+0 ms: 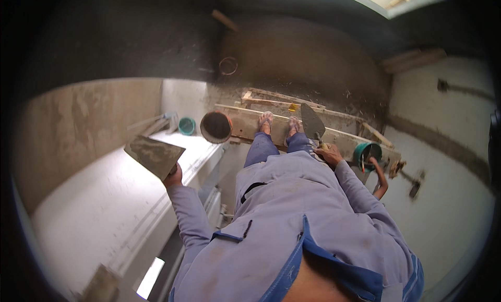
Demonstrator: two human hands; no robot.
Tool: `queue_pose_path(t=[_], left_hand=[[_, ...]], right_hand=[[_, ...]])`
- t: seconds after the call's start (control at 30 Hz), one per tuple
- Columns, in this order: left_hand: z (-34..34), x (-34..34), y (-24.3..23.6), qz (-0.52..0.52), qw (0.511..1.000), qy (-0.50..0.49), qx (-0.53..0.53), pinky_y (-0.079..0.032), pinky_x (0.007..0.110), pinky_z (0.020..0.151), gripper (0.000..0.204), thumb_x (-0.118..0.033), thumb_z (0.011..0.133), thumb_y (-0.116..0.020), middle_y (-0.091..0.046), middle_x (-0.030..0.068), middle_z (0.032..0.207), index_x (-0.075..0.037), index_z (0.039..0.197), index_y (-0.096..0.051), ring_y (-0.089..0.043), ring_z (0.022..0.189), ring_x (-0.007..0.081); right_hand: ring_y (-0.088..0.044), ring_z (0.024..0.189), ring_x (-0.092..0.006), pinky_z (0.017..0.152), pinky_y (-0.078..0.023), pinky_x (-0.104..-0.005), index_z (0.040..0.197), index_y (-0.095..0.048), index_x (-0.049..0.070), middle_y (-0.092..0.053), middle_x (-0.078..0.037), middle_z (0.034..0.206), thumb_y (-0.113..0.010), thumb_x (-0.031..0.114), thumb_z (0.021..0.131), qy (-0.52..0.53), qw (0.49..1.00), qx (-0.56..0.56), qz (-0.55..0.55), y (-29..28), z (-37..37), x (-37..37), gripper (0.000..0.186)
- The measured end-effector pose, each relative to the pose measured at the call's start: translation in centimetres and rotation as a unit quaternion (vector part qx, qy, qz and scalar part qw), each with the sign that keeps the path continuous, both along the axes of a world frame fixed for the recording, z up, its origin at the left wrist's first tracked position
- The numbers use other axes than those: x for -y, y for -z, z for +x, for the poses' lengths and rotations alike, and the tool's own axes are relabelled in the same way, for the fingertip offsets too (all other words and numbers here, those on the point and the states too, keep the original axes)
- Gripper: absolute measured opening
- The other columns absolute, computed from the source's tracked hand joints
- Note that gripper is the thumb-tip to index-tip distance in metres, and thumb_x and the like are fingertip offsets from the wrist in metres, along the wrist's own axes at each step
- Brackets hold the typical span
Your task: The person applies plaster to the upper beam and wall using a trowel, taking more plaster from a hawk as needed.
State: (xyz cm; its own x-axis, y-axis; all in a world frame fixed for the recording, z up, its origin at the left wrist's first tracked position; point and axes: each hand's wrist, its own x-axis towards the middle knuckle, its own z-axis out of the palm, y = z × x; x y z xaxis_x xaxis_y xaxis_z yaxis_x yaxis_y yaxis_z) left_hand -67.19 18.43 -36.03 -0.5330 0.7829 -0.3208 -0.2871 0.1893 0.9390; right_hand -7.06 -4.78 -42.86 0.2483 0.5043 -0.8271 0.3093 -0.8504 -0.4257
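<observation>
My left hand (175,177) is closed round the underside or handle of a square plasterer's hawk (151,155), held out to the left. Its flat face carries greyish smears. In my right hand (330,155) is the handle of a pointed trowel (313,123), its grey blade directed away from me, near my right foot. Further right, another person's arm (382,183) reaches up to a green bucket (360,155); the fingers are at its rim or inside.
My bare feet (265,123) stand on a wooden plank platform (242,125). A dark bucket with an orange rim (216,127) sits at its left end, near a smaller green bucket (187,126). A white ledge (104,208) runs along the left. A pale wall (443,197) rises on the right.
</observation>
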Motion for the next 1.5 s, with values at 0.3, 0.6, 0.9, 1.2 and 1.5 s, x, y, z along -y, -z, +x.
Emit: queue_pose_path(t=[0.3,0.6,0.9,1.2,1.5], left_hand=[[0.0,-0.2,-0.4,-0.171,0.953,-0.074,0.237,-0.049,0.041,0.094,0.039,-0.029,0.090,-0.058,-0.062,0.0108,0.121,-0.006,0.122,-0.058,-0.059,0.112,0.0267],[4.4,-16.2,-4.3,-0.237,0.964,0.032,0.115,-0.051,0.043,0.091,0.039,-0.031,0.090,-0.058,-0.063,0.0116,0.118,-0.006,0.120,-0.059,-0.061,0.109,0.0282],[11.4,-25.8,-5.6,-0.236,0.964,0.101,0.073,-0.053,0.045,0.088,0.041,-0.034,0.089,-0.058,-0.064,0.0124,0.116,-0.006,0.118,-0.060,-0.062,0.106,0.0296],[13.9,-30.2,-5.7,-0.220,0.957,0.153,0.107,-0.055,0.047,0.085,0.042,-0.037,0.088,-0.059,-0.065,0.0126,0.112,-0.006,0.117,-0.061,-0.064,0.102,0.0304],[3.8,-19.8,-3.6,-0.159,0.955,0.077,0.240,-0.052,0.045,0.087,0.039,-0.034,0.092,-0.055,-0.063,0.0095,0.116,-0.008,0.120,-0.059,-0.062,0.103,0.0271]], right_hand=[[-0.064,0.072,-0.0297,0.066,-0.050,-0.0434,0.088,-0.068,-0.003,-0.068,-0.022,0.081,-0.076,0.033,0.068,0.030,0.998,0.010,-0.046,-0.5,-3.3,-11.2,0.042],[-0.068,0.070,-0.0265,0.059,-0.054,-0.0366,0.088,-0.069,0.000,-0.070,-0.018,0.088,-0.075,0.040,0.072,0.270,0.961,-0.036,-0.036,8.0,-8.2,-3.4,0.044],[-0.056,0.049,-0.0231,0.044,-0.052,-0.0411,0.098,-0.053,0.002,-0.057,-0.010,0.069,-0.069,0.019,0.083,0.788,0.593,-0.162,-0.023,8.1,-10.6,10.2,0.027],[-0.057,0.045,-0.0233,0.039,-0.050,-0.0389,0.081,-0.058,0.001,-0.058,-0.011,0.062,-0.072,0.019,0.078,0.815,0.569,-0.111,-0.003,10.4,-15.4,8.9,0.023],[-0.068,0.075,-0.0290,0.062,-0.054,-0.0391,0.099,-0.065,0.001,-0.070,-0.017,0.090,-0.068,0.032,0.071,0.357,0.921,-0.019,-0.156,12.3,-7.9,3.2,0.042]])
